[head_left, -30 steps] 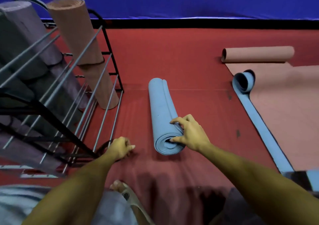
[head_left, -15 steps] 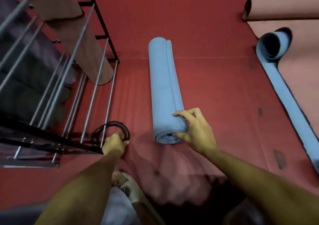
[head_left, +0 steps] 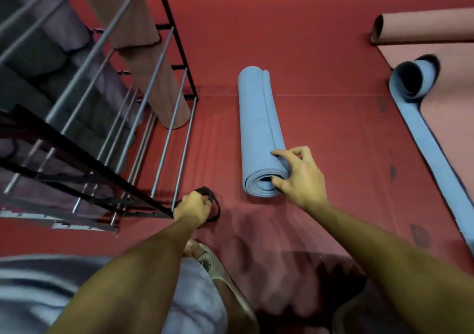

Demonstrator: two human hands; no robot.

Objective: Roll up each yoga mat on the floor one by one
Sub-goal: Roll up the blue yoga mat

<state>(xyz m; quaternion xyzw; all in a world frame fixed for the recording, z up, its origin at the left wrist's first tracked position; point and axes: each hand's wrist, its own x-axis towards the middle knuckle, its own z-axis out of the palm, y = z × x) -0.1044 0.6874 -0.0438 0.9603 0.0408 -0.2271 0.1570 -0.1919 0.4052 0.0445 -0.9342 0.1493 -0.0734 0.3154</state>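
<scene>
A rolled-up blue yoga mat (head_left: 259,126) lies on the red floor, running away from me. My right hand (head_left: 298,177) grips its near end, thumb at the open spiral and fingers curled over the top. My left hand (head_left: 193,208) grips a black strap loop (head_left: 214,200) on the floor beside the rack's front corner. At the right a pink mat (head_left: 446,128) lies spread flat with its far end curled up (head_left: 423,30). A blue mat (head_left: 420,118) lies under it, its far end curled into a loose roll (head_left: 411,80).
A black and silver metal rack (head_left: 107,118) stands at the left, holding rolled mats: a tan one (head_left: 154,77) leaning out and grey ones (head_left: 51,51) behind the bars. My sandalled foot (head_left: 213,264) is near the bottom centre.
My left hand has reached to the rack's corner and taken hold of the black strap loop. My right hand stays on the blue roll's near end. The view tilted downward.
</scene>
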